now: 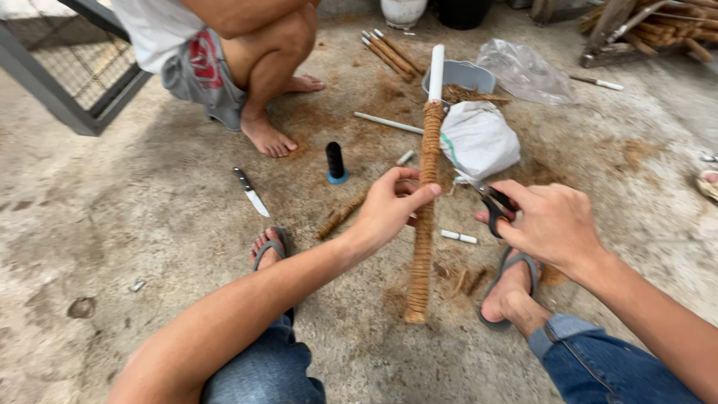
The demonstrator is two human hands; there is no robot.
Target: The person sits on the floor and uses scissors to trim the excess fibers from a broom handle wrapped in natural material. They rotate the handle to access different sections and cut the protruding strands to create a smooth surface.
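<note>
My left hand (393,206) is closed around the pole (425,202), a white pipe wrapped in brown coir rope, gripping it at mid-height with the thumb across the front. The pole stands nearly upright, its foot on the concrete floor (112,224) between my two sandalled feet, its bare white top up near the grey tub (471,75). My right hand (550,221) is clenched on black scissors (495,209), whose blades point towards the pole, just beside it; I can't tell whether they touch it. Behind the pole lies a white sack (479,138). A knife (250,192) and a black spool (336,162) sit on the floor to the left, near a squatting person (224,60)
</note>
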